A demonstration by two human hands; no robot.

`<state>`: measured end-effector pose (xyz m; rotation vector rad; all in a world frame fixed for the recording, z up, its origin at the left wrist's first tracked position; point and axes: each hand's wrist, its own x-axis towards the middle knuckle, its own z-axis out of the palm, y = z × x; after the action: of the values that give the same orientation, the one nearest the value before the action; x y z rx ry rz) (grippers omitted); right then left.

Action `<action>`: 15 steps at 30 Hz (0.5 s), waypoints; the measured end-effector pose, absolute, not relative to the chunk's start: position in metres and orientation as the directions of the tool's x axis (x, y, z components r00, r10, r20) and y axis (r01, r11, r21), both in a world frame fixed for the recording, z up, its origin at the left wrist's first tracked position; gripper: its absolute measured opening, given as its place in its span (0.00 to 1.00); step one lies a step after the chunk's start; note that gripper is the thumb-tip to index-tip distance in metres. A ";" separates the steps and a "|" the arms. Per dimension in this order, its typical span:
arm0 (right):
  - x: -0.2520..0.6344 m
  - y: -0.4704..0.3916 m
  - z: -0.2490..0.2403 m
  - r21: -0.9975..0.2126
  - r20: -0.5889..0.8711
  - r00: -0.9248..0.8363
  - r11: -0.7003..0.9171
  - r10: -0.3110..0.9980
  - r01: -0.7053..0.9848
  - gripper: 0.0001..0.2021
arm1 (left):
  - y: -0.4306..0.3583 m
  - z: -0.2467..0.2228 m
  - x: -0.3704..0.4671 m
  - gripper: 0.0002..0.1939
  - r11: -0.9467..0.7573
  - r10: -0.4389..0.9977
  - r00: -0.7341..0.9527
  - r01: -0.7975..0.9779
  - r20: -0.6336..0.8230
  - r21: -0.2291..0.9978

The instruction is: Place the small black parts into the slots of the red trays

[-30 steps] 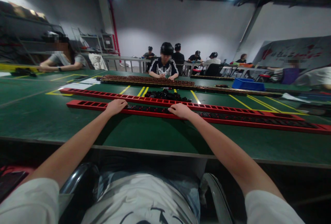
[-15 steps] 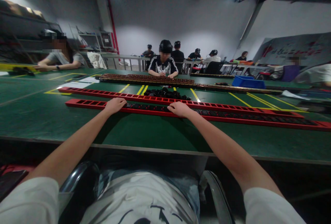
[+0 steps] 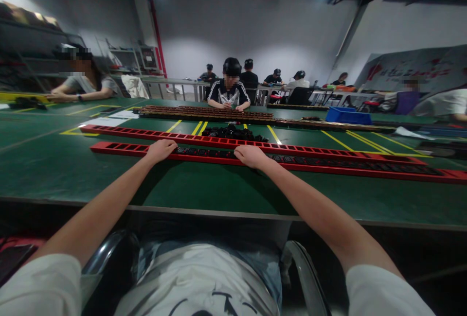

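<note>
A long red slotted tray (image 3: pixel 120 147) lies across the table before me, with small square black parts (image 3: pixel 288 159) in a row of its slots. At its left portion my left hand (image 3: pixel 162 150) is closed, fingertips at the edge of the black row. My right hand (image 3: pixel 251 155) rests farther along the same tray, its fingers curled down over the black parts. What either hand pinches is hidden behind the fingers. Left of my left hand, the tray's slots show no black parts. Just behind lies a second red slotted tray (image 3: pixel 204 138), parallel to it.
A pile of black parts (image 3: pixel 233 132) sits behind the trays. Farther back are stacked brownish strips (image 3: pixel 204 112) and a blue bin (image 3: pixel 348 115). A co-worker (image 3: pixel 229 87) sits opposite, another person at the left. The green table's front edge (image 3: pixel 219 213) runs near my body.
Both hands stay at nearly the same places on the near tray. The right hand's fingers look slightly more tucked in. The whole view has shifted a little.
</note>
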<state>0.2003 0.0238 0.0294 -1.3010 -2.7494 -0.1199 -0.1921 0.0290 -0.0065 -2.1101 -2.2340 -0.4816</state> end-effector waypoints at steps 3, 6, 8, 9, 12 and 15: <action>0.200 0.023 0.029 0.006 0.139 -0.681 0.687 0.719 0.726 0.21 | 0.030 -0.007 -0.193 0.23 0.035 0.969 -0.085 0.976 0.231 0.213; 0.199 0.024 0.026 -0.005 0.156 -0.704 0.713 0.693 0.701 0.22 | 0.031 -0.007 -0.193 0.23 0.035 0.972 -0.084 0.976 0.222 0.213; 0.198 0.026 0.025 -0.003 0.153 -0.705 0.714 0.693 0.701 0.22 | 0.030 -0.006 -0.193 0.23 0.033 0.971 -0.082 0.976 0.223 0.213; 0.198 0.027 0.025 0.001 0.148 -0.703 0.711 0.696 0.703 0.22 | 0.029 -0.006 -0.193 0.23 0.032 0.971 -0.081 0.976 0.225 0.214; 0.196 0.029 0.024 0.022 0.135 -0.697 0.702 0.704 0.712 0.22 | 0.027 -0.005 -0.191 0.23 0.039 0.970 -0.088 0.977 0.228 0.210; 0.195 0.029 0.021 0.050 0.152 -0.699 0.700 0.699 0.712 0.22 | 0.027 -0.005 -0.190 0.23 0.060 0.967 -0.106 0.979 0.232 0.196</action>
<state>0.1947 0.0294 0.0212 -1.1602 -2.7840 -0.1581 -0.1898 0.0271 -0.0048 -2.0743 -2.2589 -0.4735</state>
